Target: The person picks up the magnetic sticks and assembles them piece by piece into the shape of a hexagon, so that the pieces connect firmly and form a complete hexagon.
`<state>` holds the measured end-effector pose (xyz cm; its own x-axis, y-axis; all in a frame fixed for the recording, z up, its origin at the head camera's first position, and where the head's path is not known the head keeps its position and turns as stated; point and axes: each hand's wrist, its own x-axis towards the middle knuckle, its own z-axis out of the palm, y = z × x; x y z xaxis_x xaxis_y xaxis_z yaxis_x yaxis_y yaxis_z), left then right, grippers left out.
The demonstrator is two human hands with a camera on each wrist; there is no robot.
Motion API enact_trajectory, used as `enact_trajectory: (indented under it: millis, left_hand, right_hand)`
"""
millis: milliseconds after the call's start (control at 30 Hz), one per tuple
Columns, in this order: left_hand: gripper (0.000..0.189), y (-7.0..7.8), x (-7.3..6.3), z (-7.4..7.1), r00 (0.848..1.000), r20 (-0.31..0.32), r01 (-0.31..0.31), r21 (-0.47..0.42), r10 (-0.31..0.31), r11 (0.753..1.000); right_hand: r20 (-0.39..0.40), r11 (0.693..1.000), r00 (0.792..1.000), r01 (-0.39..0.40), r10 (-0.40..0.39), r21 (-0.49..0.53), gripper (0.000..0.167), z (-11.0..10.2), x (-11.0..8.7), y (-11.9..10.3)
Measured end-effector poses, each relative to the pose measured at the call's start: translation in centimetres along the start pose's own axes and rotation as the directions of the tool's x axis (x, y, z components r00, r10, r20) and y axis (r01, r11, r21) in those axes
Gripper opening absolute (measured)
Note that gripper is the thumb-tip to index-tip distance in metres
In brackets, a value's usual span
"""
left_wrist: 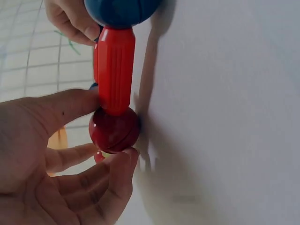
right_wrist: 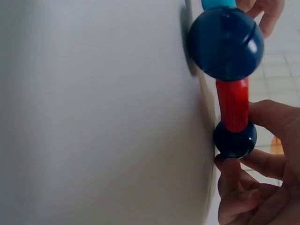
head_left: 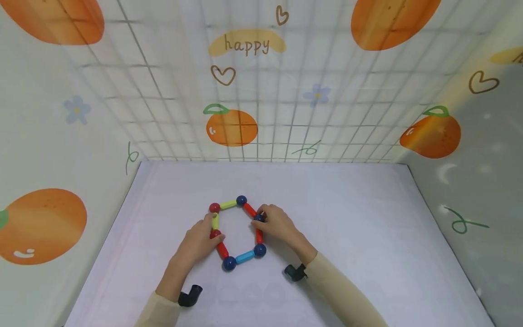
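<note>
A closed ring of magnetic rods and balls lies on the white table, its dark blue balls and two red balls joined by coloured rods. On the ring's left side, my left hand pinches the nearer red ball, with the thumb along the end of a red rod. Across from it, my right hand grips a dark blue ball between thumb and fingers, where two red rods meet. A light blue rod forms the near side; yellow-green rods form the far left corner at the other red ball.
The white tabletop extends around the ring. Behind it rises a grid-patterned backdrop printed with oranges, with pale side walls at left and right. A black wrist mount shows at the left wrist, another at the right.
</note>
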<state>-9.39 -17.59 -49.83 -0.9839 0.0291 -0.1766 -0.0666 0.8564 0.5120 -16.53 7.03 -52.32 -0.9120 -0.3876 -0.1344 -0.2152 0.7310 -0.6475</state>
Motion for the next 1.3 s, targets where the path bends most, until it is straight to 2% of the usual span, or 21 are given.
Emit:
enact_trajectory:
  millis: [133,300,567,900,1300]
  left_hand:
    - [0.073,0.8,0.9,0.5,1.0,0.012,-0.019,-0.038,0.02,0.999]
    - [0.069,2.2,1.9,0.8,0.997,0.044,-0.058,-0.027,0.059,0.998]
    - [0.041,3.4,2.9,0.9,0.987,0.099,-0.123,-0.001,0.123,0.992]
    - [0.037,2.7,3.2,0.8,0.982,0.108,-0.156,0.015,0.154,0.988]
    - [0.034,2.1,3.1,0.5,0.976,0.102,-0.196,0.024,0.193,0.98]
  right_hand:
    - [-0.023,0.999,0.999,-0.046,0.045,-0.014,0.031,-0.6,-0.5,0.4]
    - [-0.05,0.995,0.994,-0.095,0.095,-0.01,0.031,-1.7,-1.7,1.3]
    - [-0.103,0.994,0.989,-0.107,0.106,-0.006,0.03,-2.9,-3.1,2.9]
    - [-0.132,0.988,0.98,-0.153,0.151,-0.008,0.033,-3.6,-3.8,4.5]
    - [-0.15,0.991,0.979,-0.136,0.137,0.018,0.034,-4.2,-4.4,5.0]
